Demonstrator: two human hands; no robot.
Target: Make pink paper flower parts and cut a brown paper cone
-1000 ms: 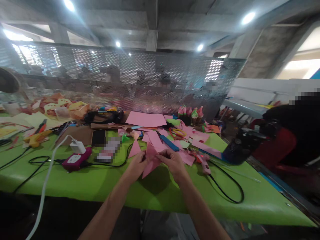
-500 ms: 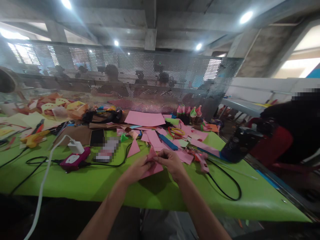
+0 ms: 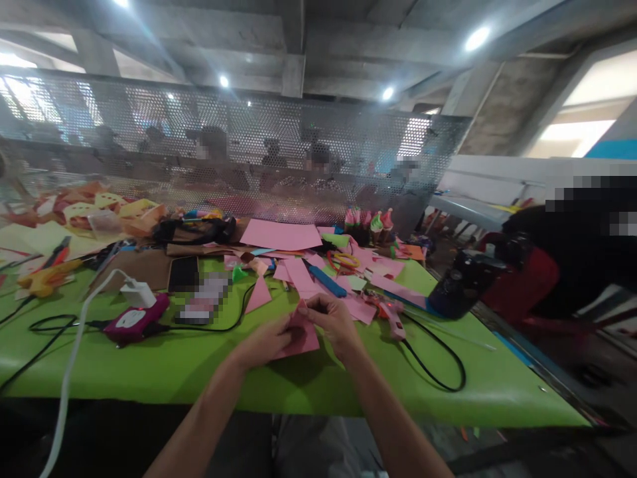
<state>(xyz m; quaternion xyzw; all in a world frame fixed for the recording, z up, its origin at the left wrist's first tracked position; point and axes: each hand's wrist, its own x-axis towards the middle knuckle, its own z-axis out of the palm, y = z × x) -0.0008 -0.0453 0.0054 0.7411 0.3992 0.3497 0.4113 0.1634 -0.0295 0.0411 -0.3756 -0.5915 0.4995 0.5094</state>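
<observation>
Both my hands work on one piece of pink foam or paper sheet (image 3: 304, 340) above the front of the green table. My left hand (image 3: 273, 337) is closed on its left side, fingers bent around it. The thumb and fingers of my right hand (image 3: 328, 317) pinch its upper tip. Part of the sheet is folded or rolled up between the hands, and my fingers hide how. Just beyond lie a pink triangle (image 3: 259, 296), a blue cutter-like tool (image 3: 327, 281) and loose pink pieces (image 3: 296, 273).
A pink glue gun (image 3: 392, 317) with a black cord lies right, near a dark bottle (image 3: 460, 282). Left are a magenta power strip (image 3: 137, 320), a phone (image 3: 183, 273) and a yellow glue gun (image 3: 46, 277). A perforated metal screen (image 3: 279, 159) stands behind; a person (image 3: 582, 245) sits right.
The view has shifted slightly to the right. My right fingers stay at the sheet's tip, and the peak that stood up between my hands shows less now.
</observation>
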